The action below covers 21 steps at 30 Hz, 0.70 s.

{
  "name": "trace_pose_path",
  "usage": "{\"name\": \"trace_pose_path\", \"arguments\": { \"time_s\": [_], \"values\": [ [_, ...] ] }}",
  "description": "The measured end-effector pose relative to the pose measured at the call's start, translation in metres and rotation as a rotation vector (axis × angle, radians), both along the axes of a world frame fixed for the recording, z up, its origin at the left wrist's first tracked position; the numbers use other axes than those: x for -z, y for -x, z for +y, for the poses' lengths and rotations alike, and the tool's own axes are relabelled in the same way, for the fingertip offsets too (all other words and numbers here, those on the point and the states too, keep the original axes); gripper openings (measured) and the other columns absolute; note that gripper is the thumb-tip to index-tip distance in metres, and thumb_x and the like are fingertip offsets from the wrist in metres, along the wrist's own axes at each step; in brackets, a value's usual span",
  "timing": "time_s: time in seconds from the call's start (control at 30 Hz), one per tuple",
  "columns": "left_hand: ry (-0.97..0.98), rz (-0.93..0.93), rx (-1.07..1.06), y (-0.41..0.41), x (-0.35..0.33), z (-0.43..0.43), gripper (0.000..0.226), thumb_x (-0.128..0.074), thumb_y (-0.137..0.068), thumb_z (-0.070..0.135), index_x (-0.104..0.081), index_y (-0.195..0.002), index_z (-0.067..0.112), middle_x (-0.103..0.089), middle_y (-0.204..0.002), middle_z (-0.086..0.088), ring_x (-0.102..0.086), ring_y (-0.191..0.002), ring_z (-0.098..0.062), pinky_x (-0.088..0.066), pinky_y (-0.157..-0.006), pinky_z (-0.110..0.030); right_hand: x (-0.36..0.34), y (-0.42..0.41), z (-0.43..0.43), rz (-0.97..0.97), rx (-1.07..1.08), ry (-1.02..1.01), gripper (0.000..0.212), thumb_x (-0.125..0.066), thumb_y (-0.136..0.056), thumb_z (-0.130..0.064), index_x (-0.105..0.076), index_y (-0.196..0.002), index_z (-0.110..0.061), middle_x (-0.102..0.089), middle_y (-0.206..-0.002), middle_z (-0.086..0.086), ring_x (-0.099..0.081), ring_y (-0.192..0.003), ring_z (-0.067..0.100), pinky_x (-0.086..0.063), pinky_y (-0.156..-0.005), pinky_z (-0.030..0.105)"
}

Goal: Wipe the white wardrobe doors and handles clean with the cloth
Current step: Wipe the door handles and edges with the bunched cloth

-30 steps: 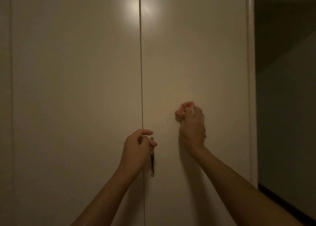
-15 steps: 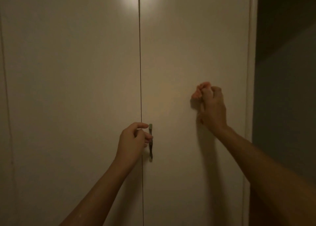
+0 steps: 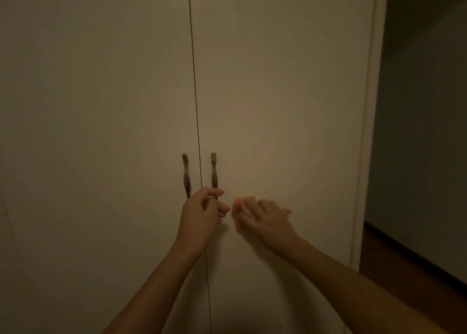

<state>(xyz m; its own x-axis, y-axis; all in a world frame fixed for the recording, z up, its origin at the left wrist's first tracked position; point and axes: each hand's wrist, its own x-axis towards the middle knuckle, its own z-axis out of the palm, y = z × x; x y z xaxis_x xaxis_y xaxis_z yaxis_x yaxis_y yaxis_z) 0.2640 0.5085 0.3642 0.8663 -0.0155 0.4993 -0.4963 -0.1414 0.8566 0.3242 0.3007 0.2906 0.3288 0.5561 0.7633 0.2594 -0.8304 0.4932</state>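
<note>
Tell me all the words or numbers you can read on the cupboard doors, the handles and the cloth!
None can be read: the left door, right door, both handles and the pink cloth in the right hand show no writing. The picture is dim and the cloth is blurred.

The right hand [image 3: 266, 221] with the pink cloth [image 3: 239, 208] is now lower on the right door [image 3: 278, 93] than half a second ago, and nearer to the middle gap, just beside the left hand [image 3: 202, 211]. It looks blurred. The left hand sits now at the lower end of the right handle [image 3: 214, 173], so the upper part shows. A left handle [image 3: 186, 175] has come into view. The view now looks lower down the doors.
</note>
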Motion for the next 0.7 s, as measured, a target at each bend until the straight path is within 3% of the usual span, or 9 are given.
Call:
{"name": "trace_pose_path", "arguments": {
  "time_s": [0.13, 0.2, 0.3, 0.4, 0.5, 0.6, 0.7],
  "values": [
    [-0.018, 0.034, 0.013, 0.001, 0.02, -0.006, 0.032, -0.039, -0.096, 0.0, -0.065, -0.093, 0.019, -0.071, -0.072, -0.008, -0.066, -0.07, -0.021, -0.056, -0.068, -0.037, 0.038, 0.008, -0.002, 0.099, 0.007, 0.163, 0.034, -0.048, -0.095, -0.021, -0.051, -0.128, -0.014, -0.064, -0.121, 0.015, -0.06, -0.082, 0.029, -0.05, -0.067, 0.038],
    [-0.022, 0.046, 0.024, 0.0, 0.026, -0.014, 0.035, -0.039, -0.095, -0.001, -0.065, -0.091, 0.021, -0.072, -0.071, -0.007, -0.066, -0.07, -0.022, -0.057, -0.069, -0.04, 0.03, 0.013, -0.012, 0.143, 0.015, 0.151, 0.034, -0.049, -0.094, -0.021, -0.054, -0.127, -0.015, -0.063, -0.123, 0.013, -0.059, -0.083, 0.028, -0.049, -0.068, 0.037],
    [-0.023, 0.035, 0.043, -0.001, 0.027, -0.025, 0.036, -0.039, -0.093, -0.002, -0.065, -0.091, 0.022, -0.072, -0.071, -0.007, -0.067, -0.069, -0.021, -0.057, -0.07, -0.042, -0.01, 0.033, -0.022, 0.197, -0.071, -0.165, 0.023, -0.043, -0.104, -0.031, -0.062, -0.117, -0.03, -0.067, -0.113, -0.003, -0.061, -0.094, 0.018, -0.049, -0.082, 0.037],
    [-0.014, 0.036, 0.083, -0.001, 0.027, -0.043, 0.035, -0.039, -0.092, -0.002, -0.065, -0.091, 0.021, -0.072, -0.07, -0.005, -0.066, -0.068, -0.018, -0.057, -0.07, -0.041, -0.065, 0.047, -0.067, 0.181, -0.138, -0.587, 0.026, -0.045, -0.106, -0.032, -0.065, -0.093, -0.023, -0.072, -0.084, 0.0, -0.068, -0.076, 0.017, -0.053, -0.071, 0.039],
    [-0.013, 0.043, 0.107, -0.002, 0.028, -0.058, 0.036, -0.038, -0.092, -0.002, -0.064, -0.091, 0.022, -0.072, -0.07, -0.004, -0.065, -0.069, -0.017, -0.056, -0.07, -0.041, -0.097, 0.049, -0.121, 0.135, -0.093, -0.947, 0.028, -0.044, -0.101, -0.053, -0.064, -0.101, -0.034, -0.07, -0.094, -0.001, -0.068, -0.085, 0.023, -0.055, -0.073, 0.054],
    [-0.017, 0.052, 0.13, -0.006, 0.031, -0.069, 0.037, -0.038, -0.092, -0.002, -0.065, -0.09, 0.024, -0.072, -0.069, -0.003, -0.065, -0.068, -0.017, -0.056, -0.069, -0.041, -0.1, 0.044, -0.165, 0.072, 0.043, -1.055, 0.023, -0.041, -0.098, -0.059, -0.058, -0.105, -0.045, -0.063, -0.107, -0.004, -0.065, -0.097, 0.022, -0.055, -0.082, 0.053],
    [-0.02, 0.056, 0.14, -0.007, 0.035, -0.076, 0.037, -0.038, -0.092, -0.002, -0.065, -0.091, 0.024, -0.072, -0.069, -0.003, -0.065, -0.068, -0.017, -0.056, -0.069, -0.04, -0.082, 0.047, -0.167, 0.138, 0.056, -0.975, 0.024, -0.038, -0.1, -0.041, -0.055, -0.116, -0.033, -0.055, -0.123, 0.003, -0.056, -0.112, 0.028, -0.05, -0.095, 0.05]
  ]
}}
